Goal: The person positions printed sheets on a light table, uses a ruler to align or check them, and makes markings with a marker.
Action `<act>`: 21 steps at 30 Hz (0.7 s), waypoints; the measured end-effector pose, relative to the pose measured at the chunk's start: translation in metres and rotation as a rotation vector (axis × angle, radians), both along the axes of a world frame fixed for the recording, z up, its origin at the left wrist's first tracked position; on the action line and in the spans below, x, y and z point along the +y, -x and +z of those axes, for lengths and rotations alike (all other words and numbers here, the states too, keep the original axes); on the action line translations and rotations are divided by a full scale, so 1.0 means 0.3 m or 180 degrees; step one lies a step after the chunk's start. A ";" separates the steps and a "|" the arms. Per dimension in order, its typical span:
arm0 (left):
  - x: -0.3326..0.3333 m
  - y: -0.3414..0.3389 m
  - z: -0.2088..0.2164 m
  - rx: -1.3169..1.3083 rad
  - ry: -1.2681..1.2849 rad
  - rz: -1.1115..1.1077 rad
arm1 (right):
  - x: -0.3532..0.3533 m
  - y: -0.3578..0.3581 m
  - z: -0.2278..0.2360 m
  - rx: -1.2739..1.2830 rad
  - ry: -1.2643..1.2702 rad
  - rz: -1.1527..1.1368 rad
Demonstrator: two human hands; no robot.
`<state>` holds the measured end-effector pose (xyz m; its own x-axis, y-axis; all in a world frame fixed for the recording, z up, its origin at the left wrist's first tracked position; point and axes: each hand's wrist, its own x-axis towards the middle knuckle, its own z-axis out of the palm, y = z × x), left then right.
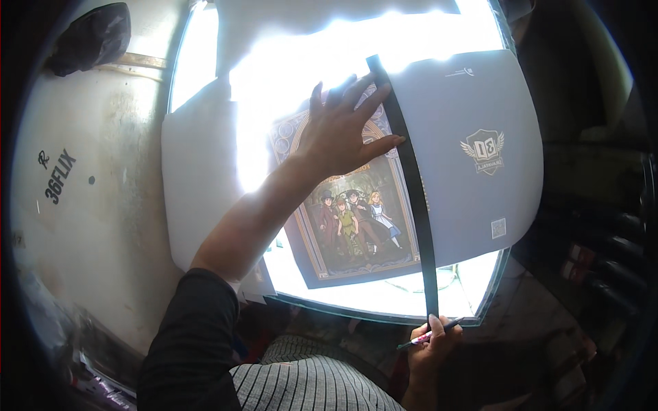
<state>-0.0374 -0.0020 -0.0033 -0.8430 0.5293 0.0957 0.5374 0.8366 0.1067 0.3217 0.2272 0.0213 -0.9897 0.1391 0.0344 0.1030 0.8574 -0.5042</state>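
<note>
A long black strip like a ruler [417, 205] lies slanted across a large printed cover sheet [466, 205] on a lit glass table [356, 301]. Left of the strip, the sheet carries a picture of several cartoon figures in an ornate frame; its grey right part bears a winged shield emblem, seen mirrored. My left hand [339, 133] lies flat with fingers spread over the picture, thumb and fingertips touching the strip's upper half. At the strip's near end, my right hand [437, 342] is closed around a thin pen-like tool [419, 339], thumb against the strip.
Other pale sheets [199, 185] lie at the left of the glass, and another [329, 14] at its far side. A whitish board [89, 226] with black lettering stands left, a dark bag [96, 38] near its top. Dark rolled or stacked goods [610, 274] are at right.
</note>
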 end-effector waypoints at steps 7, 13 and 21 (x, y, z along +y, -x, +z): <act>0.003 0.000 0.004 -0.0025 0.0149 0.0053 | 0.037 -0.025 -0.022 -0.0005 0.0082 0.0227; -0.002 0.001 -0.006 0.0076 0.0153 -0.0017 | 0.041 -0.043 -0.034 -0.0110 0.0143 0.0377; -0.014 -0.001 -0.012 0.0127 0.0295 -0.0005 | 0.036 -0.045 -0.040 -0.0046 0.0181 0.0343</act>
<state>-0.0370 -0.0061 -0.0070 -0.8386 0.5389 0.0798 0.5411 0.8409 0.0075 0.3353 0.2381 0.0093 -0.9993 0.0332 0.0150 0.0195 0.8340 -0.5514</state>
